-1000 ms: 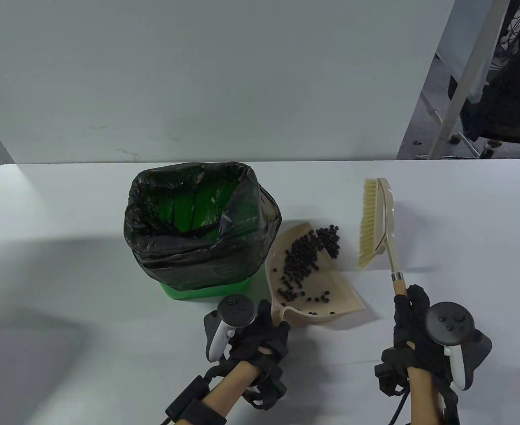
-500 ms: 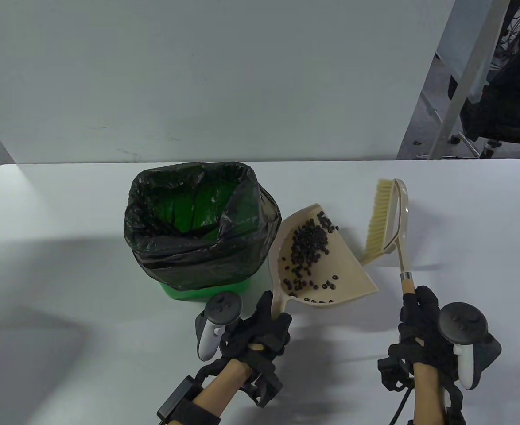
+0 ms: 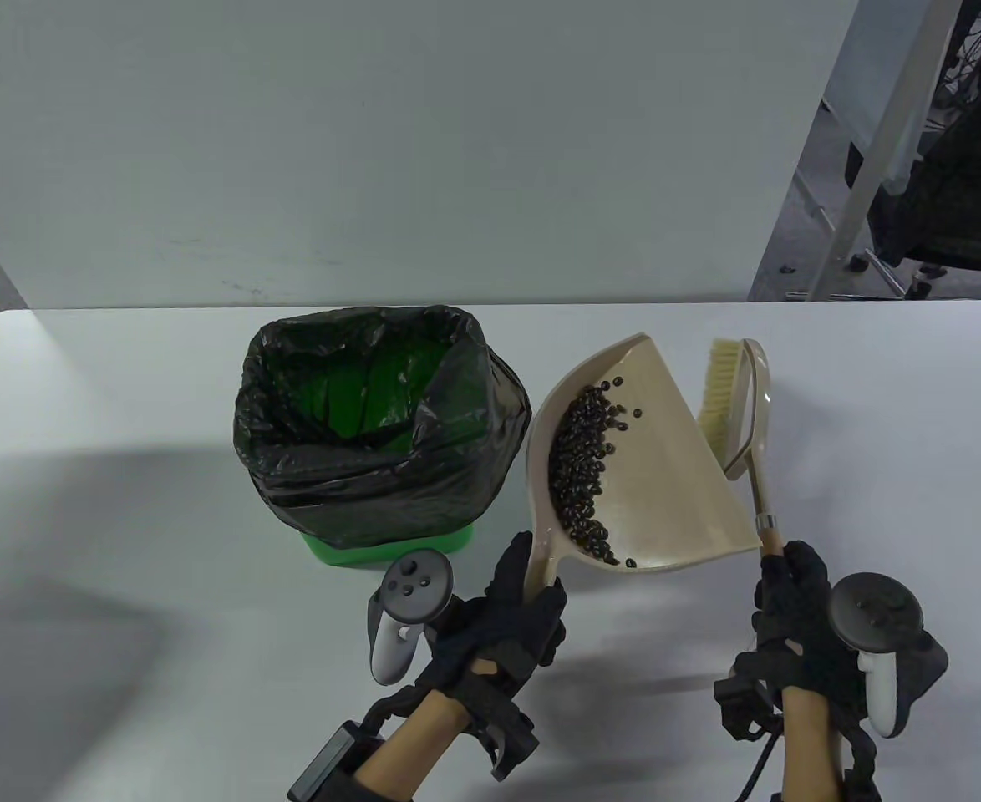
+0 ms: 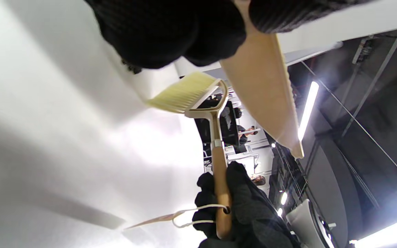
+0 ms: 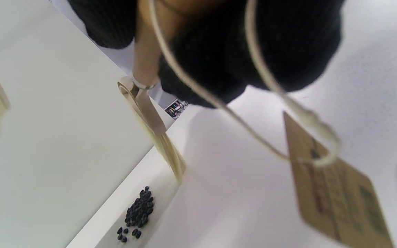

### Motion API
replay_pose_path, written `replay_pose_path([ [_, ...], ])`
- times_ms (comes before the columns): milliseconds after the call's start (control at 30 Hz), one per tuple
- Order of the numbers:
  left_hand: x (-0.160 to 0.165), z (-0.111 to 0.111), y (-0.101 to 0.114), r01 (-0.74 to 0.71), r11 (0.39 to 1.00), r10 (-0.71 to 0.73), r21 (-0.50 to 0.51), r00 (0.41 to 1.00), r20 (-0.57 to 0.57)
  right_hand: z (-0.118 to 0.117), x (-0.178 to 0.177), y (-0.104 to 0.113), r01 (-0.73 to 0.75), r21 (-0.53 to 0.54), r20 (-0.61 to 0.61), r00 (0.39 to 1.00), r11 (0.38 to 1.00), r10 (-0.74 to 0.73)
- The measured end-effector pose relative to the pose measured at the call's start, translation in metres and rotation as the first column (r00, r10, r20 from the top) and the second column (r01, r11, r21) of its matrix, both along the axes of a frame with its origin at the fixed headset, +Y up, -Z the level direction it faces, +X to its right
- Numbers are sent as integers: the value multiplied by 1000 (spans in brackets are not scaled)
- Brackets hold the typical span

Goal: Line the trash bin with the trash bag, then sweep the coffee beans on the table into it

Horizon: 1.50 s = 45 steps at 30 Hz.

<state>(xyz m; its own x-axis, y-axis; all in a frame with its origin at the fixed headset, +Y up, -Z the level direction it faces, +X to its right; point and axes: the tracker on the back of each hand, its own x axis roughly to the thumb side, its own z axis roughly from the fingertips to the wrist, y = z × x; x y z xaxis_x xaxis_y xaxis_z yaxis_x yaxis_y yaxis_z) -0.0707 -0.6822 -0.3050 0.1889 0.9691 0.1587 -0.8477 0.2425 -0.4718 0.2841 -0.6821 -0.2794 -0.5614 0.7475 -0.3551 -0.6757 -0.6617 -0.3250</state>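
White table (image 3: 123,401) before a pale wall panel, office clutter at far right.

Left hand (image 3: 507,626) near the front edge, fingers wrapped round the handle of the dustpan (image 3: 666,468). Pan lifted off the table and tipped, open lip pointing to the far edge. Beans (image 3: 582,468) banked along its lower wall, the side facing the bin (image 3: 390,547). Bin mid-table, just left of the pan, lined with a black bag (image 3: 373,468) whose rim lies crumpled and slack. Pan not yet over the opening.

Right hand (image 3: 800,626) near the front edge, gripping the wooden handle of the brush (image 3: 737,401). Bristles just beyond the pan's right side. In the right wrist view, a small heap of loose beans (image 5: 138,213) on the table near the brush tip, and a paper tag (image 5: 336,203) dangling on a string.

Likely troubles:
- Spill onto the table if tipped further short of the opening.
- Slack bag rim knocked inward by the pan, so beans fall between bag and bin.
- Light bin shoved or toppled by a bump.
- Loose heap overlooked, being hidden behind the pan from above.
- Tag dragging through that heap and scattering it.
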Motion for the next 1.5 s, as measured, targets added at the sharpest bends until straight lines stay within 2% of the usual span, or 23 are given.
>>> replay_pose_path([
  [167,-9,9,33,-35,992,40,119,998,-46,0,0,0,0,2,0,1000,1000,0],
  [300,-28,16,59,18,965,27,260,985,-171,0,-1,0,-3,5,-6,1000,1000,3],
  [500,-69,14,83,-48,968,124,246,945,-303,0,-2,0,-16,7,-20,1000,1000,16],
  [600,-97,14,94,-15,962,129,274,907,-402,1,-2,0,-27,6,-25,999,1000,27],
  [700,-128,16,105,72,950,107,305,841,-531,1,-3,-1,-34,4,-29,999,999,34],
  [833,-159,22,110,256,924,3,284,738,-675,1,-3,-1,-36,3,-29,999,999,36],
  [967,-177,28,105,350,908,-72,232,674,-735,1,-4,-1,-40,2,-31,999,999,40],
  [1133,-179,30,95,458,872,-172,174,618,-767,1,-5,-1,-49,0,-30,998,999,49],
  [1367,-168,29,94,595,783,-228,182,546,-806,2,-5,-1,-50,-1,-30,998,999,50],
  [1500,-165,26,94,622,764,-245,172,526,-814,2,-5,-1,-55,-3,-32,998,998,55],
])
